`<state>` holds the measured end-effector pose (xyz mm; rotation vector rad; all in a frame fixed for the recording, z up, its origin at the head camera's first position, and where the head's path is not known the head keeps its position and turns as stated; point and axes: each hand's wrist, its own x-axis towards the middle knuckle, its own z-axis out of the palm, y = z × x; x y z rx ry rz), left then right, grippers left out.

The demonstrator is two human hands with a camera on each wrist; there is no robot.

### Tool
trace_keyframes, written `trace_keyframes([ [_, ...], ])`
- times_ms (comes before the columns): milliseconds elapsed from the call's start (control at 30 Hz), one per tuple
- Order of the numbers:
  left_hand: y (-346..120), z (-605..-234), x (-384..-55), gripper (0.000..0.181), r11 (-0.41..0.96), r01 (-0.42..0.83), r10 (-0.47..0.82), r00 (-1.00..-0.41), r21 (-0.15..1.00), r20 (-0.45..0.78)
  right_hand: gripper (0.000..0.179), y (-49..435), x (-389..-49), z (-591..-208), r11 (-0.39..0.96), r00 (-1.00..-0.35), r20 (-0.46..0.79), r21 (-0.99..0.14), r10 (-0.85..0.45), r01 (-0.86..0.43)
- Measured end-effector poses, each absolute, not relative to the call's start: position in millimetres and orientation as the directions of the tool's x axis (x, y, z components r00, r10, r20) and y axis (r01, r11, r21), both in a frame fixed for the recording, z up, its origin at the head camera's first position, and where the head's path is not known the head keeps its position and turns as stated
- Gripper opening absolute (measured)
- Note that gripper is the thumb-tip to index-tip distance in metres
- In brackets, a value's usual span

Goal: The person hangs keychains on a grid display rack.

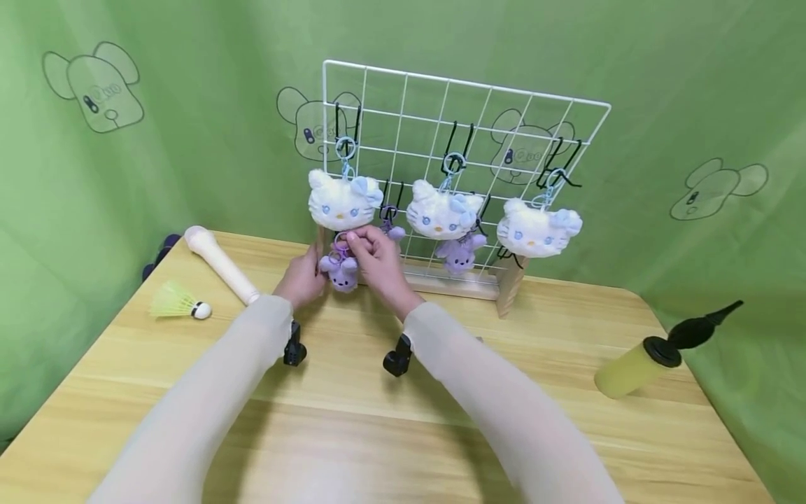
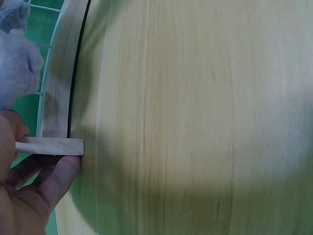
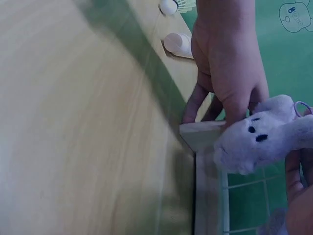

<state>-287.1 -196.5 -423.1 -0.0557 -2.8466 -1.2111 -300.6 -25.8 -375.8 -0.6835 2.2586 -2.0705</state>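
Observation:
At the left end of a white wire grid rack (image 1: 403,126), my left hand (image 1: 302,278) holds the rack's wooden foot (image 2: 54,146) between thumb and fingers. My right hand (image 1: 380,262) pinches a purple ring at the top of a small purple plush keychain (image 1: 343,275), which hangs below the left white cat plush keychain (image 1: 340,203). In the right wrist view, the purple plush (image 3: 257,137) hides part of the foot, and my right hand (image 3: 301,196) shows only at the edge. Whether the ring sits on a hook is hidden.
Two more white cat plushes (image 1: 443,213) (image 1: 535,231) hang from black hooks, with purple plushes (image 1: 458,255) behind. A pale microphone-shaped stick (image 1: 223,266) and a yellow shuttlecock (image 1: 179,302) lie left. A yellow bottle with a black nozzle (image 1: 636,367) stands right.

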Motion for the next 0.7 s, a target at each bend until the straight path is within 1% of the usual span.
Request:
trace_keyframes([
  [200, -198.8, -421.5, -287.0, 0.057, 0.715, 0.062, 0.012, -0.997, 0.696, 0.077, 0.018, -31.2, -295.5, -375.9, -0.024, -0.891, 0.364, -0.928, -0.271, -0.371],
  [333, -199.9, -420.9, -287.2, 0.058, 0.711, 0.053, 0.008, -0.998, 0.701, 0.068, 0.017, -33.8, -293.5, -374.4, -0.038, -0.873, 0.405, -0.911, -0.272, -0.41],
  [500, -199.4, -422.3, -288.6, 0.058, 0.702, 0.034, 0.001, -0.999, 0.712, 0.046, 0.018, -36.9, -291.7, -373.1, -0.011, -0.891, 0.366, -0.926, -0.267, -0.377],
  [700, -198.4, -424.2, -288.6, 0.058, 0.697, 0.039, 0.008, -0.999, 0.716, 0.047, 0.02, -42.0, -297.0, -375.5, 0.12, -0.931, 0.312, -0.934, -0.19, -0.337],
])
